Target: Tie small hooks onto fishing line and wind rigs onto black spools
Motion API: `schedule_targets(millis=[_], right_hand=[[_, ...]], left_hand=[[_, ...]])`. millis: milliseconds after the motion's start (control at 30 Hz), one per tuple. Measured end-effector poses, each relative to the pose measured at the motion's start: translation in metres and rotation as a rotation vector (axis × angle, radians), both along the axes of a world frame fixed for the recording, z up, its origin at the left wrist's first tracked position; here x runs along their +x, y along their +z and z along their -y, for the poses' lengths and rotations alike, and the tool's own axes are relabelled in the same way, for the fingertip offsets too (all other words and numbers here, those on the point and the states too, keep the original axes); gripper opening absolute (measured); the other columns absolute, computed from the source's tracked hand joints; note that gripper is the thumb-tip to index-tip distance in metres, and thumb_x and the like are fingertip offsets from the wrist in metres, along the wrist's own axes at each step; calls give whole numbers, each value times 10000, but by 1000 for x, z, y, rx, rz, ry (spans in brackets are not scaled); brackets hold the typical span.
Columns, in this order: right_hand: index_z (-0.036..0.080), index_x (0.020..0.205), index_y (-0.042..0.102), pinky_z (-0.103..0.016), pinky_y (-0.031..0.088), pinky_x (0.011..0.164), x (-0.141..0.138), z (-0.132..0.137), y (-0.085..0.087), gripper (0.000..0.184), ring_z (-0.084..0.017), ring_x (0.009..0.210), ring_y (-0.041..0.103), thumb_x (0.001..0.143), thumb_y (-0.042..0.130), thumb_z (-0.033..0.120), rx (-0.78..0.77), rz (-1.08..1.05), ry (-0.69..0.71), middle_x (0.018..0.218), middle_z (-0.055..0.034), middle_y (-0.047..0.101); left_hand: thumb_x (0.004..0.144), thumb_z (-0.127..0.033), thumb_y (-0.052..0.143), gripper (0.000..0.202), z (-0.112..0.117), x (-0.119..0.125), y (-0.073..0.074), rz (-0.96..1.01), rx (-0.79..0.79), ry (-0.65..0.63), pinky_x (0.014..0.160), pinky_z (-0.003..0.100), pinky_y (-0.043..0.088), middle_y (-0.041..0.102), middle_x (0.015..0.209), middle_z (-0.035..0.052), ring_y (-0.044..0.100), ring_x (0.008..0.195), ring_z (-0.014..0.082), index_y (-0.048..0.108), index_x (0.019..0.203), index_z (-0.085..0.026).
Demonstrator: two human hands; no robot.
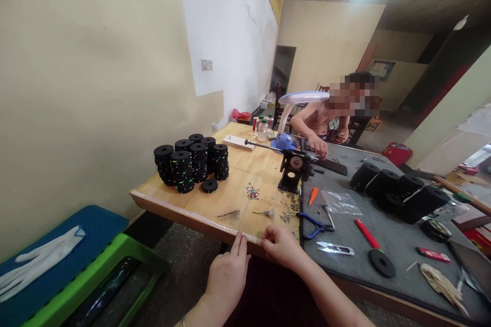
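My left hand (230, 272) rests at the front edge of the wooden table, its first fingers stretched out over a pale measuring tape (192, 214) that runs along the edge. Beside it, my right hand (282, 246) has its fingers curled together at the same edge; whatever may be between them is hidden. Just beyond the hands lie two small bundles of thin pieces, one on the left (230, 213) and one on the right (267, 212). A pile of small coloured beads (252, 192) is farther back. Small dark pieces (287, 209) are scattered to the right.
Stacked black foam spools (181, 166) stand at left. A black winding device (292, 168), blue pliers (315, 226), thread snips (335, 249) and a red-handled tool (367, 235) are at right. Across the table sits another person (316, 117) behind a lamp (303, 97).
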State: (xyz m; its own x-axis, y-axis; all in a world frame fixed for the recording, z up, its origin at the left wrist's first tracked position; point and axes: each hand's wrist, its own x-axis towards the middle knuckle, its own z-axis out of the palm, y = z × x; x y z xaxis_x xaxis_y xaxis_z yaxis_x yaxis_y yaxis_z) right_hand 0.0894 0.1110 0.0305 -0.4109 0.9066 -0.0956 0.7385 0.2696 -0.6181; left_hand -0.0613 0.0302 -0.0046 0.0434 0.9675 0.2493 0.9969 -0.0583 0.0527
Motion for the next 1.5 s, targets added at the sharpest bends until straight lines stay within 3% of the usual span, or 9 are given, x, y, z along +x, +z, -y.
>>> schedule_targets(millis=[333, 900, 1500], right_hand=[[202, 746, 622, -211, 288, 539, 27, 21, 4, 128, -136, 606, 567, 773, 508, 149, 170, 142, -64, 663, -6, 659], [213, 776, 604, -238, 248, 549, 31, 30, 2, 101, -161, 664, 621, 790, 525, 151, 276, 295, -62, 740, -21, 705], [185, 734, 561, -214, 292, 546, 35, 32, -3, 94, -159, 617, 600, 763, 512, 110, 268, 169, -84, 655, -20, 651]], left_hand=[[882, -180, 495, 389, 0, 5, 11, -7, -70, 25, 609, 342, 580, 547, 1306, 180, 720, 704, 245, 561, 1255, -93], [898, -202, 466, 381, -1, 5, 13, -32, -94, 15, 599, 351, 572, 551, 1293, 190, 720, 700, 265, 572, 1242, -77], [900, -204, 445, 389, -1, 3, 18, 36, -116, 27, 635, 378, 574, 565, 1296, 172, 717, 743, 272, 561, 1248, -78]])
